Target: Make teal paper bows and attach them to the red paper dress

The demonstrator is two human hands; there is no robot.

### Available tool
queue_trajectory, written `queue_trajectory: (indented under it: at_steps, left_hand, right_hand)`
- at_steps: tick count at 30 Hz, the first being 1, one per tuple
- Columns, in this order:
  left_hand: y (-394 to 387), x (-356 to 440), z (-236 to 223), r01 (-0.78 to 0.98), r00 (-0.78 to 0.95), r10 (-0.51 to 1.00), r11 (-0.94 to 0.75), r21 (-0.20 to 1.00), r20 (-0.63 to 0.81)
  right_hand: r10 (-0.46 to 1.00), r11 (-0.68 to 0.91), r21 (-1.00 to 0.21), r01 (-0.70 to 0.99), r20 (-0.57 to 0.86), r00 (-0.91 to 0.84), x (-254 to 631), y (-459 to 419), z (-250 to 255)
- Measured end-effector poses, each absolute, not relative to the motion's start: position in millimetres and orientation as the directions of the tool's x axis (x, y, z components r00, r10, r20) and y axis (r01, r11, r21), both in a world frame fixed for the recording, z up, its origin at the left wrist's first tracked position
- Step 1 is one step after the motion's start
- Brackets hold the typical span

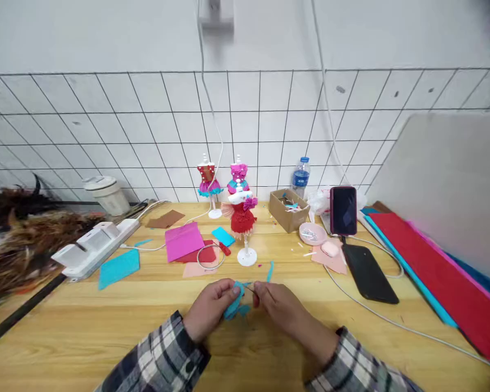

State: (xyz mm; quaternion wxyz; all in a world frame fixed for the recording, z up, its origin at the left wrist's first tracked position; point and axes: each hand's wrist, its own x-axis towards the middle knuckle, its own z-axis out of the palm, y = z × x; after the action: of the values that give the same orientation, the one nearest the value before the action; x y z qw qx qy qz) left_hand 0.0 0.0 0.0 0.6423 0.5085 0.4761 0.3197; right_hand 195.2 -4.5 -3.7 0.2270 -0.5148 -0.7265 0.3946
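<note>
Pinched between the thumb and fingers of my left hand (214,306) is a folded piece of blue crepe paper (233,306). My right hand (280,306) is closed on what looks like a pair of small scissors (249,289); their thin tips meet the paper's upper right edge, while the fingers cover most of the handle. Just beyond, a narrow blue paper strip (270,271) lies on the table. A small white dress form (247,257) in a red paper dress stands in front of my hands, upright on its round base.
Two more dressed forms (214,213) stand behind. At left lie blue paper (119,268), magenta paper (183,241) and a power strip (102,247). To the right are a cardboard box (288,218), a pink dish (312,234), a phone (343,211), a black power bank (369,272) and long paper sheets (436,272).
</note>
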Motion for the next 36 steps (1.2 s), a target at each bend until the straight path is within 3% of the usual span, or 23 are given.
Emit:
queue_trajectory:
  at_steps: [36]
  left_hand:
    - [-5.7, 8.6, 6.9, 0.115, 0.292, 0.937, 0.165, 0.98, -0.192]
  right_hand:
    - [0.944, 0.189, -0.749, 0.635, -0.039, -0.327, 184.8, -9.7, -6.1]
